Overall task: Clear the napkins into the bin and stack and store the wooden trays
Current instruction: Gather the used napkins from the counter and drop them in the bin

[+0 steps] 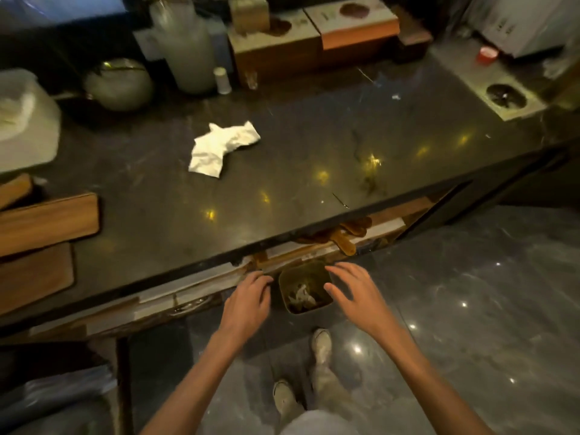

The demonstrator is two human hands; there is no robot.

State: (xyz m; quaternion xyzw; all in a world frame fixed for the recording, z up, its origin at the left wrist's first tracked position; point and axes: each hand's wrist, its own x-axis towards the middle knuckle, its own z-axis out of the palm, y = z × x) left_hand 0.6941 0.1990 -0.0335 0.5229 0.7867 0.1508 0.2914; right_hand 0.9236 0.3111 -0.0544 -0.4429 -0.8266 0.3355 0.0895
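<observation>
A crumpled white napkin [221, 149] lies on the dark stone counter [282, 171], left of its middle. Wooden trays [47, 224] lie overlapping at the counter's left edge. On the floor below the counter's front edge stands a small square bin [326, 304] holding crumpled paper. My left hand [249, 298] hovers just left of the bin and my right hand [353, 291] just right of it. Both hands have their fingers spread and hold nothing.
Along the back of the counter stand a round pot [117, 83], a tall frosted jar [185, 48], boxes [314, 32] and a red cup [487, 54]. A white plastic container [25, 120] sits at the left. Wooden utensils [342, 237] lie on a shelf under the counter. My shoes [320, 343] stand on glossy tiles.
</observation>
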